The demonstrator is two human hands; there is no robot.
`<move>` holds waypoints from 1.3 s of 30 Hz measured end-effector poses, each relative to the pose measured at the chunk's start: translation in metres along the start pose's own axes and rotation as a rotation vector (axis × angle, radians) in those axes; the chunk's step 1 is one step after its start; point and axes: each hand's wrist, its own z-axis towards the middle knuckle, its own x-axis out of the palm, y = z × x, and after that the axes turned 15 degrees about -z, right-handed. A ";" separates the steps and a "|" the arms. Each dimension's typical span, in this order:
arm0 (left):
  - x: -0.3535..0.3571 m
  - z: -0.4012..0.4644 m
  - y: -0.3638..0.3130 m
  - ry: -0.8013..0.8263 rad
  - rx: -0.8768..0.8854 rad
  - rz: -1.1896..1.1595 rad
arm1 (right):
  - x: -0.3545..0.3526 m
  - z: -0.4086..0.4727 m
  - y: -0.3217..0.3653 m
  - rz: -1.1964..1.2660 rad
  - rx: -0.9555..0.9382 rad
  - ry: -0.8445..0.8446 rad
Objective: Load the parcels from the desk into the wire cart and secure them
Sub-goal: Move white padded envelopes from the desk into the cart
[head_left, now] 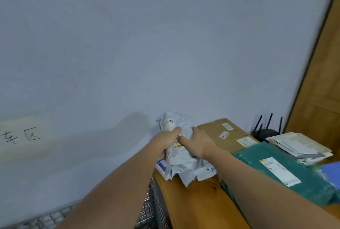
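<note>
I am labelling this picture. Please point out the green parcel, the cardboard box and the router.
green parcel (287, 177): head view, on its green wrap left of the label.
cardboard box (217, 133): head view, on its bare top face.
router (265, 133): head view, on its black body below the antennas.

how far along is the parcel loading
Nothing visibly done: no parcel shows in the little of the wire cart in view. In hand: left hand and right hand grip the grey mailer bags. Left: cardboard box, green mailer, securing.
</note>
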 end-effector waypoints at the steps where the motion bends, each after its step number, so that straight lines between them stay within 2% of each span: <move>1: -0.014 -0.001 0.007 -0.028 -0.008 -0.006 | 0.009 0.001 0.012 0.011 -0.025 0.021; 5: -0.077 -0.008 0.049 -0.117 -0.126 -0.078 | 0.061 0.000 0.067 0.043 -0.146 0.080; 12: -0.218 -0.047 0.169 -0.385 -0.281 -0.196 | 0.177 -0.040 0.204 0.129 -0.368 0.325; 19: -0.330 -0.081 0.277 -0.501 -0.367 -0.222 | 0.275 -0.091 0.309 0.072 -0.492 0.458; 23: -0.377 -0.086 0.332 -0.525 -0.374 -0.206 | 0.328 -0.110 0.352 0.056 -0.486 0.509; 30: -0.419 -0.064 0.445 -0.411 -0.451 -0.108 | 0.447 -0.143 0.381 -0.011 -0.423 0.584; 34: -0.423 -0.031 0.516 -0.370 -0.534 -0.083 | 0.528 -0.150 0.372 0.042 -0.268 0.602; 39: -0.412 0.028 0.626 -0.380 -0.586 -0.201 | 0.646 -0.142 0.351 0.022 -0.288 0.608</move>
